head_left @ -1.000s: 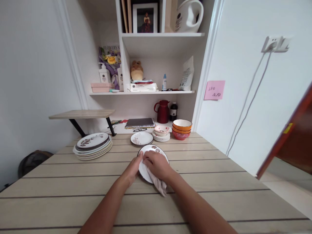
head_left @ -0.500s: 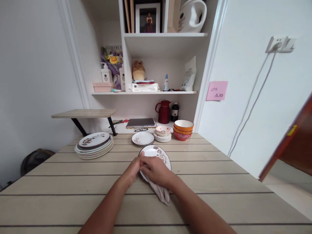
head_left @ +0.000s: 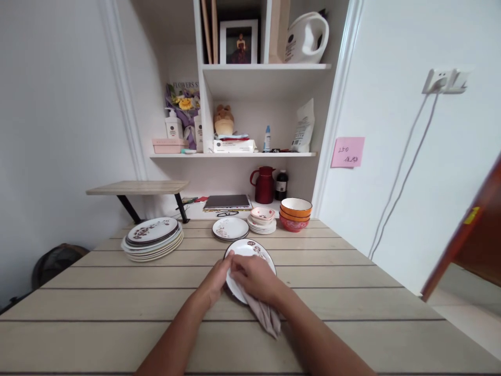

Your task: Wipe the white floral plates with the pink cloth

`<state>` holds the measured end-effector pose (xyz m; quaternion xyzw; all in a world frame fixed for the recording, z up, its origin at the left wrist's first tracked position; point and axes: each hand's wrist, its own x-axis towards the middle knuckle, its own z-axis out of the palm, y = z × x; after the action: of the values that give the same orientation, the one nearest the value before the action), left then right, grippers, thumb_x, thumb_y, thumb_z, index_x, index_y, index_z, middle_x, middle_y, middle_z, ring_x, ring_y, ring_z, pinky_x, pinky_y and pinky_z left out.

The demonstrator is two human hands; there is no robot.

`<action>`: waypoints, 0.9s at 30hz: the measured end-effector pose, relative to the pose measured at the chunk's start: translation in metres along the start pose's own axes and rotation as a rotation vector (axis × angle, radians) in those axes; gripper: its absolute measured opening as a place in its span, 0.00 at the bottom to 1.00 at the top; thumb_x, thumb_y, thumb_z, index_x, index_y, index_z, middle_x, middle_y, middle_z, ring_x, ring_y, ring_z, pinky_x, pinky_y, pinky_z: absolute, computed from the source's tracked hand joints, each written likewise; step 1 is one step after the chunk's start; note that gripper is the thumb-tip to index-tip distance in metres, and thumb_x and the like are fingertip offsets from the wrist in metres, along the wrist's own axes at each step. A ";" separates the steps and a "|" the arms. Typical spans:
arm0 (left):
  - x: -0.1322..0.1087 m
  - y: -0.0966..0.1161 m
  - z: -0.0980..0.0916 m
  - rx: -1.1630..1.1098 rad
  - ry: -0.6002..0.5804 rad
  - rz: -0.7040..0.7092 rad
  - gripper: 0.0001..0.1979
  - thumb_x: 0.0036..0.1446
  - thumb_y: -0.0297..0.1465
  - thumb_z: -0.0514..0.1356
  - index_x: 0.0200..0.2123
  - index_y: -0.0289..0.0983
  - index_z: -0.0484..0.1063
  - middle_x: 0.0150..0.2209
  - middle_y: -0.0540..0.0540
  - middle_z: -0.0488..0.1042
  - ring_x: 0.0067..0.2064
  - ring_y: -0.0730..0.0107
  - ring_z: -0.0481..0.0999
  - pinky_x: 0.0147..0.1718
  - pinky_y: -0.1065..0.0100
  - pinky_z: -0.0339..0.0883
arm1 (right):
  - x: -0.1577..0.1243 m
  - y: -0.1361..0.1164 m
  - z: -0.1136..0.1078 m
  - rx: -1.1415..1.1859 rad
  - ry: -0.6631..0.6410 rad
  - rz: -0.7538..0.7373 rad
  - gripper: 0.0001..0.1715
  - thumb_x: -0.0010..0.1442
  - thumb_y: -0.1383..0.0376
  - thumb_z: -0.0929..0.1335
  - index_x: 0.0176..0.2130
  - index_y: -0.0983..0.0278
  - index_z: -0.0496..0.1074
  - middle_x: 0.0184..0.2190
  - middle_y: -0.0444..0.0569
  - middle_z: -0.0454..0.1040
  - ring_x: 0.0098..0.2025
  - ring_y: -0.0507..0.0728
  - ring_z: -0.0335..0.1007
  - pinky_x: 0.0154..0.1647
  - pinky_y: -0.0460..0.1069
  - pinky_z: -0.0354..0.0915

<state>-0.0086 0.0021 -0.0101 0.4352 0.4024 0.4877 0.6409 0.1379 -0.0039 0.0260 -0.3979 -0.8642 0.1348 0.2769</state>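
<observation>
A white plate (head_left: 242, 248) with a dark rim and brown flower print is at the middle of the table, tilted a little toward me. My left hand (head_left: 216, 277) grips its left edge, thumb on the upper face and the other fingers hidden beneath. Bunched in my closed right hand (head_left: 256, 275) is a greyish-pink cloth (head_left: 266, 316), pressed on the plate's face. The cloth's loose end hangs over the near rim toward the table.
A tall stack of plates (head_left: 152, 243) stands at the left by a small raised shelf (head_left: 136, 187). Farther back are a short plate stack (head_left: 230, 228), small dishes (head_left: 262, 222) and stacked bowls (head_left: 295, 214). Behind them stands a red jug (head_left: 264, 185).
My right hand and the cloth have shifted slightly right across the plate, away from my left thumb. The whole view has tipped up a little.
</observation>
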 end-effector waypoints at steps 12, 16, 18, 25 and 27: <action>-0.004 0.004 0.001 0.059 0.040 -0.038 0.32 0.52 0.54 0.59 0.48 0.34 0.74 0.41 0.40 0.80 0.43 0.57 0.77 0.39 0.65 0.66 | 0.009 0.027 -0.012 -0.050 0.129 0.230 0.06 0.58 0.67 0.64 0.36 0.61 0.71 0.34 0.47 0.75 0.35 0.54 0.67 0.33 0.47 0.53; -0.006 0.004 0.001 0.073 0.049 -0.045 0.31 0.53 0.54 0.58 0.48 0.35 0.74 0.41 0.40 0.80 0.42 0.57 0.77 0.39 0.65 0.66 | 0.004 0.027 -0.017 -0.069 0.082 0.273 0.09 0.58 0.65 0.64 0.39 0.60 0.71 0.29 0.45 0.75 0.31 0.53 0.66 0.30 0.47 0.50; -0.004 0.003 0.000 0.076 0.047 -0.042 0.31 0.53 0.54 0.58 0.49 0.34 0.73 0.41 0.40 0.80 0.41 0.57 0.77 0.38 0.65 0.66 | 0.002 0.017 -0.013 -0.057 0.034 0.211 0.08 0.58 0.66 0.64 0.37 0.60 0.71 0.29 0.45 0.75 0.30 0.53 0.65 0.30 0.47 0.50; 0.002 0.000 -0.002 0.030 0.026 -0.017 0.30 0.55 0.53 0.56 0.49 0.34 0.73 0.43 0.40 0.79 0.47 0.57 0.76 0.45 0.63 0.66 | 0.004 -0.006 0.007 0.013 0.058 0.020 0.08 0.60 0.66 0.62 0.35 0.60 0.71 0.33 0.46 0.76 0.34 0.53 0.66 0.34 0.46 0.53; -0.001 0.002 0.000 0.031 0.037 -0.025 0.29 0.55 0.52 0.57 0.49 0.35 0.73 0.45 0.40 0.79 0.48 0.57 0.75 0.46 0.63 0.66 | 0.008 0.003 0.005 0.026 0.134 0.077 0.08 0.60 0.67 0.61 0.34 0.60 0.70 0.32 0.46 0.76 0.34 0.53 0.67 0.34 0.46 0.54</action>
<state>-0.0098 0.0017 -0.0079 0.4308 0.4270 0.4815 0.6326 0.1324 0.0044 0.0234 -0.4351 -0.8261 0.1297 0.3340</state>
